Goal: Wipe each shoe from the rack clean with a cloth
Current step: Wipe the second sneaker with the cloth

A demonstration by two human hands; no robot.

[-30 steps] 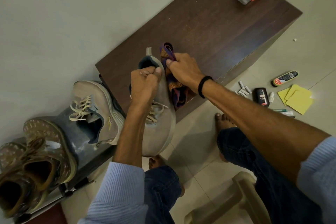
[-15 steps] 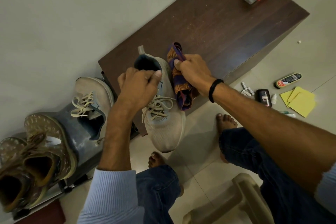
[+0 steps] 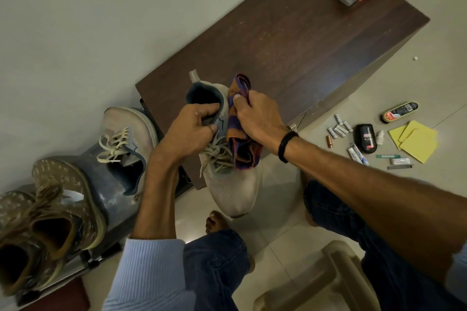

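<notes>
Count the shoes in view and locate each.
4: beige sneaker gripped by the left hand; matching sneaker on the rack; two brown patterned shoes at its left end. Others may be hidden below.

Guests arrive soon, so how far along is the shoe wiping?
Done: nothing visibly finished. In hand: the left hand grips the beige sneaker by its collar while the right hand presses the striped cloth on its side. Left: its twin and two brown shoes sit on the rack; wiped or not, I cannot tell.

No legible text (all too blurred)
</notes>
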